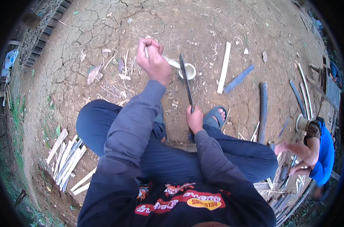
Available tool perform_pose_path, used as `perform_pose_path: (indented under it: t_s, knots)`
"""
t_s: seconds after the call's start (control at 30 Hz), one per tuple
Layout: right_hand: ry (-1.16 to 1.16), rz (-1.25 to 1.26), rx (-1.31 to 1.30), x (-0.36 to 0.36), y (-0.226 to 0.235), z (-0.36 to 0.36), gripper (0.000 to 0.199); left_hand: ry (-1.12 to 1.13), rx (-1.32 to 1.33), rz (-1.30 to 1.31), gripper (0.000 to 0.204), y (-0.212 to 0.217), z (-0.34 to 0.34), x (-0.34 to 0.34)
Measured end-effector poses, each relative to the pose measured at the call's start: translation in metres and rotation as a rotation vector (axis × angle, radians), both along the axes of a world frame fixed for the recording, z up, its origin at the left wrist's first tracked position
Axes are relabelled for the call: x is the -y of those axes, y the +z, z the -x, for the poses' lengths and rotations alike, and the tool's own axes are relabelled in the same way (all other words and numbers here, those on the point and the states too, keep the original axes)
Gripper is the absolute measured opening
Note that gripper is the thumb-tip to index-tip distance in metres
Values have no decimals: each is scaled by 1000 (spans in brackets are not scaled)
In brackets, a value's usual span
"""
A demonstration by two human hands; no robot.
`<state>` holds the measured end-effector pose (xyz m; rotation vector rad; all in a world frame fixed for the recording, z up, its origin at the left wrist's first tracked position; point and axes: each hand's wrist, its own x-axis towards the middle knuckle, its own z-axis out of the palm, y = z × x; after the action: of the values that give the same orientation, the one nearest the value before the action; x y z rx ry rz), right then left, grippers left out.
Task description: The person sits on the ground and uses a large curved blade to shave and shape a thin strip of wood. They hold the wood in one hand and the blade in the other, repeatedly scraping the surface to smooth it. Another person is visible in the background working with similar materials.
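Note:
In front of me my left hand [153, 62] is closed around a pale strip of wood or bamboo [171, 61], whose far end is by a round pale block [192, 72] with a darker hollow top. My right hand [195, 120] grips the handle of a long dark knife [187, 83]. Its blade points away from me and crosses in front of the block, close to the strip's end. Whether the blade touches the strip, I cannot tell. My fingers hide the strip's other end.
Dry leaves [94, 73] and shavings litter the cracked dirt. A pale slat [224, 68], a dark piece [239, 78] and a dark pole [263, 111] lie to the right. Split strips [70, 162] are piled at left. A person in blue [323, 151] bends at far right.

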<state>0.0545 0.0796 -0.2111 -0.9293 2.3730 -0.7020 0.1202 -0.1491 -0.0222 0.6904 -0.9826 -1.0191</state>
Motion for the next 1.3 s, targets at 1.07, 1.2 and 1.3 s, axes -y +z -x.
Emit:
perform_pose_path:
  t_s: [1.07, 1.2, 1.3]
  knots:
    - [-16, -118, 45, 12, 27, -13, 38, -24, 44, -13, 7, 11, -4, 4]
    - [-94, -32, 162, -19, 13, -8, 37, -43, -96, -249, 6, -1, -7, -17]
    - [-75, -90, 149, -10, 33, -2, 38, -70, -14, -142, 11, 15, -7, -16]
